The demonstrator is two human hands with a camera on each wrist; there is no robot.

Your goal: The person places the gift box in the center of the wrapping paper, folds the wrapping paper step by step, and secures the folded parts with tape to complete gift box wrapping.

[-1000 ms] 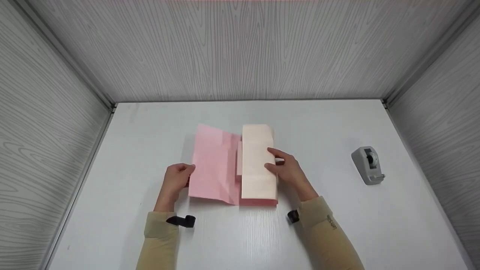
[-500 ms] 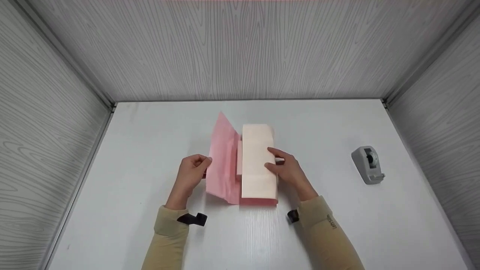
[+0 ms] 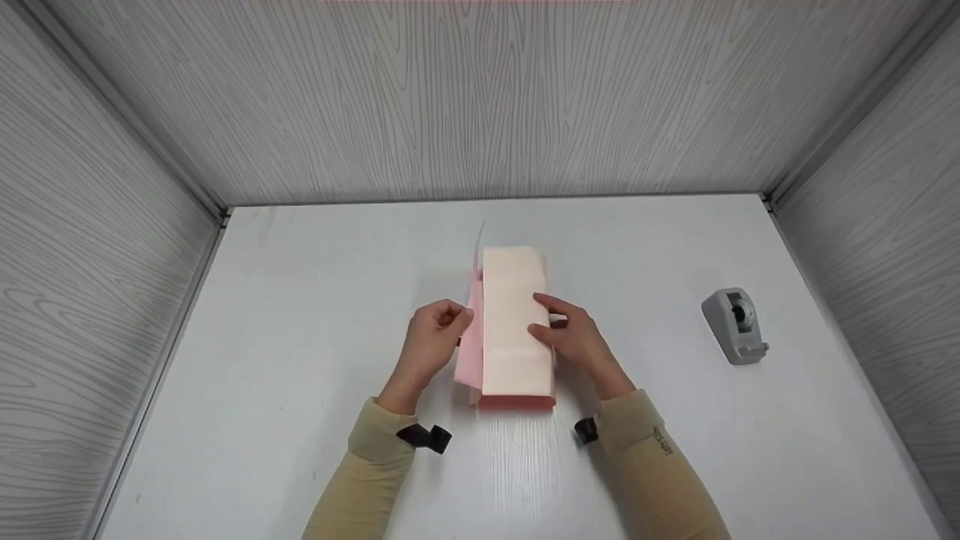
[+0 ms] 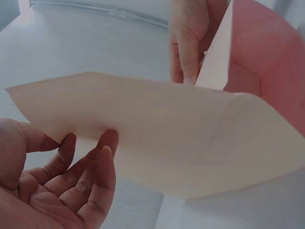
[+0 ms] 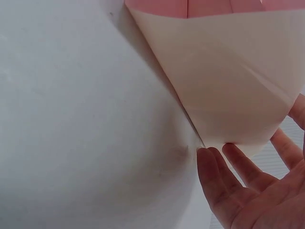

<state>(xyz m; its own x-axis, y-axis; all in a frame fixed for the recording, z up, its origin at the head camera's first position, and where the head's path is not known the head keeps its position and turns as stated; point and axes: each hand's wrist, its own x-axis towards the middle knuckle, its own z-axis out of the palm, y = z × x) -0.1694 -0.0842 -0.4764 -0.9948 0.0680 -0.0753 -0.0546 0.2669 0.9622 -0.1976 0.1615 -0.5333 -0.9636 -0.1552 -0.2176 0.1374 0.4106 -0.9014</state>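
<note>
A sheet of paper, pink on one face and cream on the other, lies partly folded mid-table. Its right flap (image 3: 514, 322) is folded over, cream face up. The left flap (image 3: 469, 360) stands nearly upright beside it. My left hand (image 3: 429, 341) pinches the outer edge of the left flap between thumb and fingers. In the left wrist view, this flap's cream face (image 4: 176, 129) fills the middle. My right hand (image 3: 581, 346) holds the right flap, thumb and forefinger on top. In the right wrist view, other fingertips (image 5: 233, 152) touch the paper's side. What lies inside the fold is hidden.
A grey tape dispenser (image 3: 735, 326) with a roll in it stands on the right of the white table (image 3: 300, 300). Grey wood-patterned panels (image 3: 480, 105) enclose the table at the back and both sides.
My left hand has moved right, raising the left flap from a low slant to nearly upright and hiding the pink block seen between the flaps. The right hand has stayed in place.
</note>
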